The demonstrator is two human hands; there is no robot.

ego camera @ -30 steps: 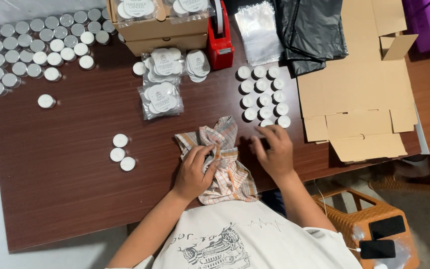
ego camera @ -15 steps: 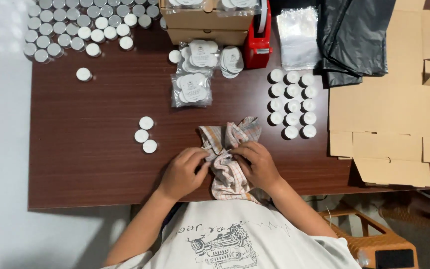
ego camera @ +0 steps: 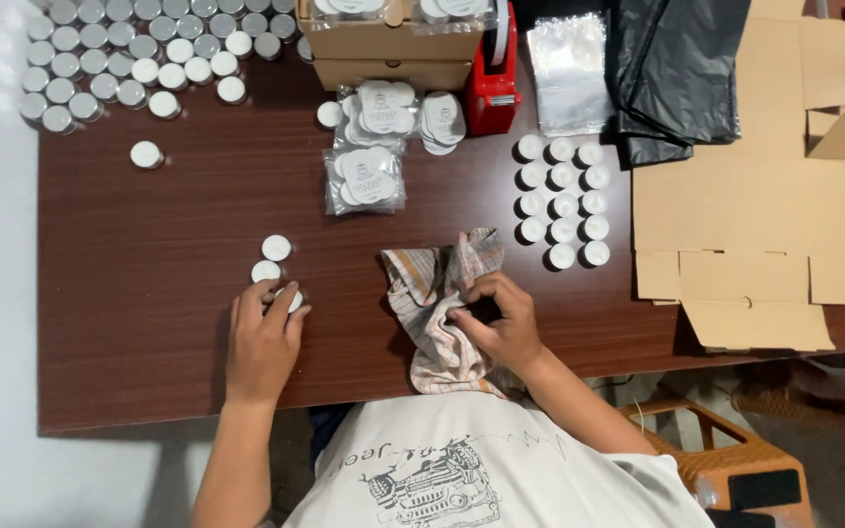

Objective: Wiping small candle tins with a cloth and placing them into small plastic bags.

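Note:
My right hand [ego camera: 503, 321] grips a crumpled striped cloth [ego camera: 434, 284] that lies on the brown table [ego camera: 149, 372] near its front edge. My left hand [ego camera: 264, 342] rests to the left of the cloth, its fingertips over one small white round candle [ego camera: 290, 299]. Two more white candles [ego camera: 276, 247] sit just beyond that hand. A block of several white candles [ego camera: 564, 200] stands in rows to the right of the cloth.
Many metal-cupped candles [ego camera: 119, 59] fill the far left corner. Clear bags of candles [ego camera: 366, 178], a cardboard box [ego camera: 393, 39], a red tape dispenser [ego camera: 494, 88], clear plastic bags [ego camera: 567, 68], black plastic [ego camera: 677, 68] and flat cardboard [ego camera: 745, 215] lie farther back and right. An orange stool [ego camera: 726, 460] stands below.
My left hand has let go of the cloth and moved left onto the small group of candles. My right hand still holds the cloth.

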